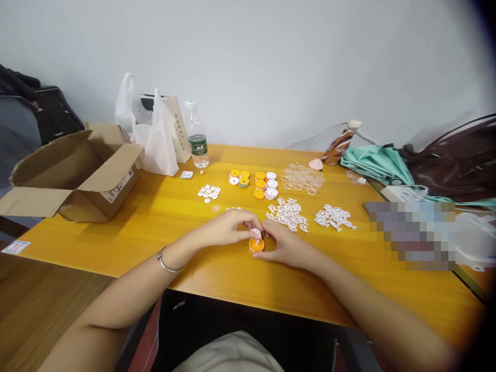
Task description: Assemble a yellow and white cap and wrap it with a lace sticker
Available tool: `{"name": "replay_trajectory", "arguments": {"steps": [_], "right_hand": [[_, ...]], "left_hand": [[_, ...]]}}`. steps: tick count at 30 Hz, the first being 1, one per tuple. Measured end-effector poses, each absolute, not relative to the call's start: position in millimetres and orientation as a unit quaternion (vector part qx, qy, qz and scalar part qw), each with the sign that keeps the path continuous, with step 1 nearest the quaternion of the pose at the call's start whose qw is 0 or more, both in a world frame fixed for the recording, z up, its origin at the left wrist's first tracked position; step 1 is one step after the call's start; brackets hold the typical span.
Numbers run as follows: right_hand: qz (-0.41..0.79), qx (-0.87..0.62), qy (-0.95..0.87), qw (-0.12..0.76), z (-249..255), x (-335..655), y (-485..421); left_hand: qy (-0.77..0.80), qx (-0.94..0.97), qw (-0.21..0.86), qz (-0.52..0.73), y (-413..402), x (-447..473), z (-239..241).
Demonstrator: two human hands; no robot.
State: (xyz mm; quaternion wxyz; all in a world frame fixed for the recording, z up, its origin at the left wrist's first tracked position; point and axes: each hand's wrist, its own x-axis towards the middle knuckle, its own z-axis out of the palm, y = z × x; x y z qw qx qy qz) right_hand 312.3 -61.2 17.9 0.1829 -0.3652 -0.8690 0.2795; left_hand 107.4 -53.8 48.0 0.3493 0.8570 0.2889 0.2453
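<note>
My left hand (234, 227) pinches a small white plastic piece (256, 234) with a cut-out, fan-like pattern. The piece stands upright over an orange round disc (256, 245) with a raised rim and a white underside. My right hand (284, 245) grips the disc's right edge between thumb and fingers, close to the tabletop. Behind my hands lies a pile of white cut-out pieces (289, 213), with a second white pile (335, 217) to its right. Farther back sit several orange and white discs (265, 186) in stacks. Small white round parts (209, 192) are grouped to the left.
On the yellow table (155, 248), clear rings (304, 178) lie at the back. An open cardboard box (96, 181), a white plastic bag (157, 139) and a water bottle (198, 139) stand left. A brown bottle (341, 144), teal cloth (380, 163) and dark bag (453, 160) occupy the right.
</note>
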Motion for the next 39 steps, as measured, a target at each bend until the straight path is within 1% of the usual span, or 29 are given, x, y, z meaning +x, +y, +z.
{"name": "replay_trajectory", "arguments": {"steps": [4,13,22,31,33,36,38,39], "right_hand": [[0.279,-0.366,-0.867,0.192,15.9,311.3,-59.2],[0.273,-0.365,-0.865,0.211,12.9,310.7,-57.8],[0.291,-0.361,-0.861,0.210,17.0,308.7,-57.7],[0.303,-0.367,-0.854,0.211,17.3,308.1,-58.4],[0.306,-0.365,-0.852,0.216,17.3,308.9,-58.1],[0.319,-0.375,-0.842,0.220,18.7,312.0,-57.0],[0.331,-0.381,-0.836,0.215,21.0,314.6,-56.7],[0.338,-0.379,-0.835,0.212,22.5,315.7,-56.8]], "left_hand": [[0.266,0.885,0.302,0.234,-54.6,108.7,45.0],[0.267,0.904,0.259,0.213,-58.8,113.8,45.4],[0.270,0.913,0.241,0.187,-61.0,119.8,46.1],[0.266,0.914,0.233,0.199,-62.7,119.2,41.4],[0.276,0.904,0.244,0.217,-62.6,119.0,39.6],[0.355,0.844,0.257,0.310,-56.1,121.9,37.9],[0.419,0.792,0.238,0.376,-44.1,127.6,38.9],[0.434,0.782,0.219,0.389,-35.3,131.9,40.3]]}}
